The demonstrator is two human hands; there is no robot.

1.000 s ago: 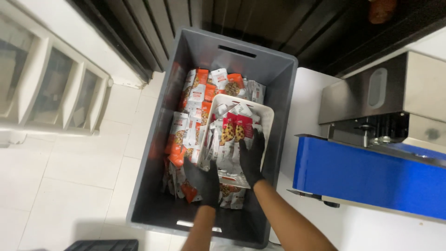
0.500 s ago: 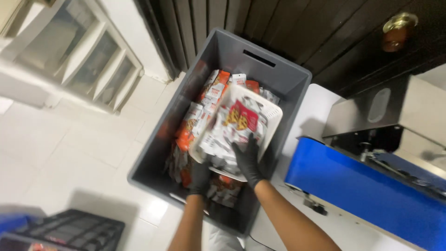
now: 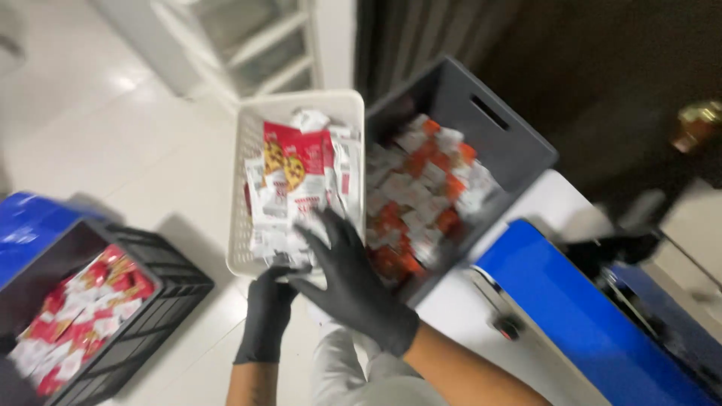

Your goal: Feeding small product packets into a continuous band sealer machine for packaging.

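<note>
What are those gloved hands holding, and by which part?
Both hold the white basket of packets by its near edge: left hand under the rim, right hand spread over the packets.

A pale tiled floor carries most of what shows. Standing on it is a grey plastic crate, open-topped and packed with red, orange and white sachets. To the left of that crate, well apart and nearer the viewer, a black slatted crate also stands on the tiles, holding more red and white sachets. Beyond the grey crate's left side, a white framed rack stands on the floor. To the crate's right, a white tabletop bears a blue machine
</note>
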